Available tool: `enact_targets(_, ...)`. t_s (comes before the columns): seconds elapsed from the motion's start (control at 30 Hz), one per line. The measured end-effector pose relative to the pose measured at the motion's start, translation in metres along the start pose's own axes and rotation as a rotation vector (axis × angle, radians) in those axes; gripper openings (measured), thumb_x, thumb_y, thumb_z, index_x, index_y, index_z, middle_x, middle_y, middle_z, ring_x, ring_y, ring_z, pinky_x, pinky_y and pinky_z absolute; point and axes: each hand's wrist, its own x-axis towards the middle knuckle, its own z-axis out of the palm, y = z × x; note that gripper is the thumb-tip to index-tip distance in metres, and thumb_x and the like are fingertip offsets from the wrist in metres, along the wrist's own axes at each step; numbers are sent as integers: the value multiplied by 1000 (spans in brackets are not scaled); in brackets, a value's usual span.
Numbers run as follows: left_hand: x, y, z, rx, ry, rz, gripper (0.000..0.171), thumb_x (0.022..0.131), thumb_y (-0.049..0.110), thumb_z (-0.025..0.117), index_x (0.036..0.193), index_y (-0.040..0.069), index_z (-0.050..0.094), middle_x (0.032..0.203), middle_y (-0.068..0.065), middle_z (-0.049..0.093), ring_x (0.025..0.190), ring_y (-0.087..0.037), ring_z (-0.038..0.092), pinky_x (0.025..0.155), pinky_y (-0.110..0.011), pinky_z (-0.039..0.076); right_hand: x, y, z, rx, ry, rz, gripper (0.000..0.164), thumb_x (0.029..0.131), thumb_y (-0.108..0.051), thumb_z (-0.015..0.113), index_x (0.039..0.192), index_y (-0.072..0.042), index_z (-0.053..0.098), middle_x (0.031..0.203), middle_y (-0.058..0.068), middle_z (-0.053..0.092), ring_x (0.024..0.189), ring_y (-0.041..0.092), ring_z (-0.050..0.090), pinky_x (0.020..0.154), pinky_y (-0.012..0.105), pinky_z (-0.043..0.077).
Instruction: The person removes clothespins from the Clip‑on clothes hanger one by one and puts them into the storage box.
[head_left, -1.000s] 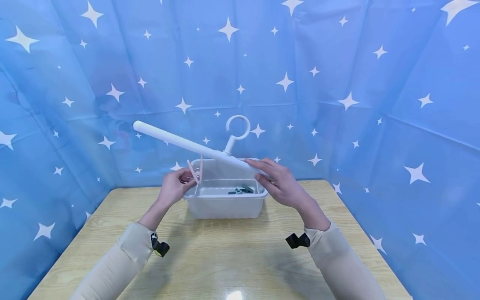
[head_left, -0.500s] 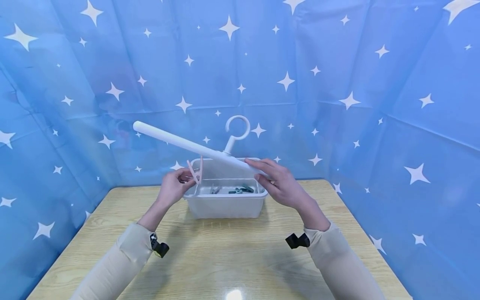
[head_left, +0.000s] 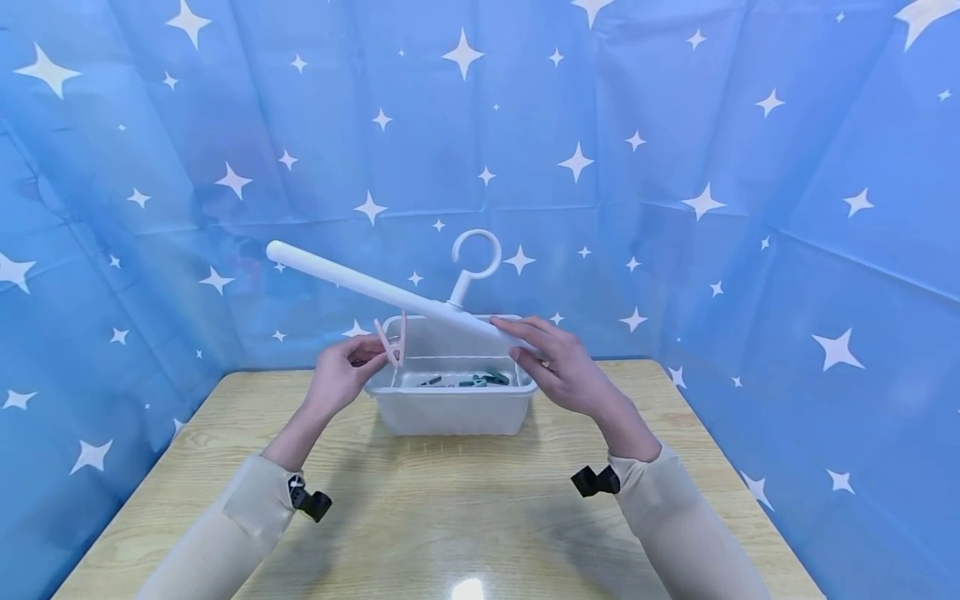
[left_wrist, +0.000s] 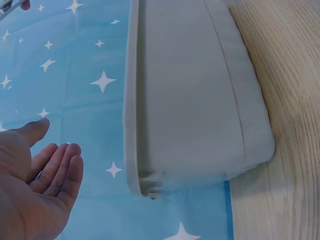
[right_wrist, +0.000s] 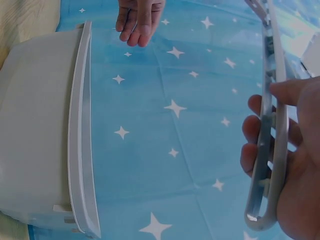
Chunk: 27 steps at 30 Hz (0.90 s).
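Observation:
A white hanger (head_left: 360, 287), a long bar with a ring-shaped hook (head_left: 477, 254), tilts above a white plastic basket (head_left: 453, 417). My right hand (head_left: 555, 362) grips its lower right end; the right wrist view shows fingers and thumb round the hollow bar (right_wrist: 265, 180). A pale pink clothespin (head_left: 392, 342) stands out beneath the bar, apparently clipped to it. Beside the clothespin is my left hand (head_left: 341, 375). In the left wrist view this hand (left_wrist: 40, 185) has relaxed, slightly bent fingers and holds nothing. Dark green clothespins (head_left: 483, 379) and small dark pieces (head_left: 433, 382) lie in the basket.
The basket stands toward the back of a wood-grain table (head_left: 450, 508). A blue curtain with white stars (head_left: 480, 150) hangs behind and at both sides. Small black cameras are strapped to both wrists.
Small dark pieces have appeared on the basket floor, left of the green clothespins. My left hand has drawn back slightly to the left. The right hand and hanger hold still.

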Motion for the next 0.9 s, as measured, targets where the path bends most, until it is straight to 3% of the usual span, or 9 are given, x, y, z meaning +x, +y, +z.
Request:
enact_targets(0.4, -15, 15, -15, -87, -21, -1, 43, 92, 47, 69, 127, 22, 69, 115, -3, 74, 102, -18, 70, 79, -25, 56, 0, 2, -1, -39, 5, -8, 48, 102, -8, 55, 149, -19, 49, 138, 7, 58, 121, 23, 61, 93, 37, 57)
enact_targets(0.63, -20, 30, -20, -126, -11, 15, 41, 91, 47, 70, 123, 21, 70, 110, -4, 75, 89, -10, 68, 70, -24, 52, 0, 3, 0, -53, 12, -15, 49, 102, -8, 56, 149, -20, 49, 138, 6, 58, 119, 22, 62, 93, 37, 57)
enact_targets(0.9, -23, 42, -21, -156, 0, 29, 40, 91, 45, 71, 121, 20, 71, 106, -5, 75, 83, -9, 67, 63, -23, 47, 0, 1, -1, -66, 23, -17, 49, 101, -8, 56, 148, -20, 50, 138, 7, 59, 120, 23, 62, 94, 40, 57)
